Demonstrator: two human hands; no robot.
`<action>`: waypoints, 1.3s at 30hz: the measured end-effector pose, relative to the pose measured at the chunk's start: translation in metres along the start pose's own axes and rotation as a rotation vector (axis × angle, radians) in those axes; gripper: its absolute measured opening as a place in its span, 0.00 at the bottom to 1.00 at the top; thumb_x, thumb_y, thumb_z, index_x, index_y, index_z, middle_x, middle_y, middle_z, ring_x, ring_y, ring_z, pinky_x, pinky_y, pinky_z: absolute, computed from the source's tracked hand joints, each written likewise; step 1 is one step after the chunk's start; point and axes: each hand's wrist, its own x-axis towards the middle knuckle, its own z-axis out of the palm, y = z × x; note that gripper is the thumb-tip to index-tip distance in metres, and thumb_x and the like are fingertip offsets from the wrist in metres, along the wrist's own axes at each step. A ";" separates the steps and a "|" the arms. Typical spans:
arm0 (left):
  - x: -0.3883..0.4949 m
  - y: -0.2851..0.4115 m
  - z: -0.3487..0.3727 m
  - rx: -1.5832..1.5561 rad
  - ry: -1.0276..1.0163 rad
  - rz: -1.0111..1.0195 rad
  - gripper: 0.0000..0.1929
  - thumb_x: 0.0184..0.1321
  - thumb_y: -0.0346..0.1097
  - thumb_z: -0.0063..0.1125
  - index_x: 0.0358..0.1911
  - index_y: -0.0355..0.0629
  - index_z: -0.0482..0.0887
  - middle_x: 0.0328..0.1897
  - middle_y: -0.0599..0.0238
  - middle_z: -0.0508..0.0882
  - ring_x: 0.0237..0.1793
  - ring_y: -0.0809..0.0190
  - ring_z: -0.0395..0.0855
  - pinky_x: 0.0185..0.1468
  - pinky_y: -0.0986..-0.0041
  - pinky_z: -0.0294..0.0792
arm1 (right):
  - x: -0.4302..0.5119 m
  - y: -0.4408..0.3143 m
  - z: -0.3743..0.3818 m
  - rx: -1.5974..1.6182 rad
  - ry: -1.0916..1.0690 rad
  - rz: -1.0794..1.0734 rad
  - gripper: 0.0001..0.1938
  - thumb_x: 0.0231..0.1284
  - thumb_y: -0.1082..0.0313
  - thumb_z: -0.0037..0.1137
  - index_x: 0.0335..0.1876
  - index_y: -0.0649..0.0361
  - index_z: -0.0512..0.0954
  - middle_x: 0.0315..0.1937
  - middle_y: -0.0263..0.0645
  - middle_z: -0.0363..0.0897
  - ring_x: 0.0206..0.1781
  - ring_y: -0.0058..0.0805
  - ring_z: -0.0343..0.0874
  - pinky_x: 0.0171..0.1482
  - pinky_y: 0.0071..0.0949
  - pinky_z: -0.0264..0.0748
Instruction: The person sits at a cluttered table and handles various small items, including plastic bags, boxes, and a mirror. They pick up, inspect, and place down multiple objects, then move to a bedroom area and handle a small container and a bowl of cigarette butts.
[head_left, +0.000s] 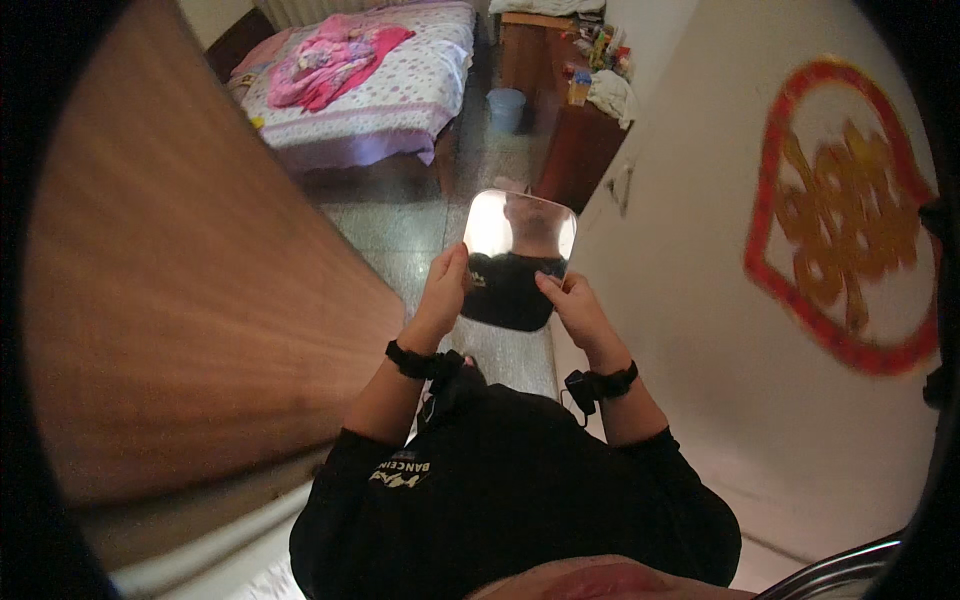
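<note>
A rectangular mirror (510, 300) with rounded corners is held up in front of my chest, tilted so that it reflects my black shirt and a bright patch. My left hand (445, 289) grips its left edge, the thumb along the side. On the right edge, my right hand (574, 304) has its thumb over the glass and its other fingers behind, mostly hidden. Each wrist wears a black strap with a small box on it.
A wooden door or panel (225, 300) stands close on the left. At right is a white wall (675, 315) with a red-and-gold decoration (844, 217). Ahead are a bed (382, 112) with pink bedding (330, 64), a blue bin (506, 110) and a brown cabinet (574, 154) bearing several items.
</note>
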 end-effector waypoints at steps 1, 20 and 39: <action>0.036 0.007 -0.006 -0.016 -0.010 -0.006 0.18 0.78 0.46 0.40 0.29 0.48 0.70 0.20 0.82 0.61 0.20 0.77 0.55 0.23 0.80 0.49 | 0.032 -0.006 -0.001 0.015 0.006 -0.016 0.14 0.73 0.62 0.53 0.52 0.67 0.78 0.44 0.34 0.82 0.45 0.20 0.79 0.50 0.21 0.74; 0.629 -0.001 -0.094 -0.056 -0.269 -0.448 0.33 0.74 0.60 0.35 0.61 0.34 0.75 0.62 0.58 0.80 0.65 0.57 0.75 0.66 0.62 0.68 | 0.591 -0.046 -0.106 -0.189 0.242 -0.096 0.16 0.68 0.57 0.57 0.41 0.66 0.81 0.27 0.31 0.79 0.31 0.18 0.74 0.36 0.24 0.72; 0.939 0.002 -0.028 0.364 -0.449 -0.170 0.28 0.77 0.51 0.37 0.59 0.29 0.75 0.57 0.54 0.82 0.57 0.58 0.80 0.63 0.68 0.70 | 0.802 -0.082 -0.196 -0.391 0.685 -0.084 0.18 0.61 0.54 0.63 0.36 0.67 0.83 0.28 0.50 0.83 0.31 0.41 0.83 0.35 0.37 0.74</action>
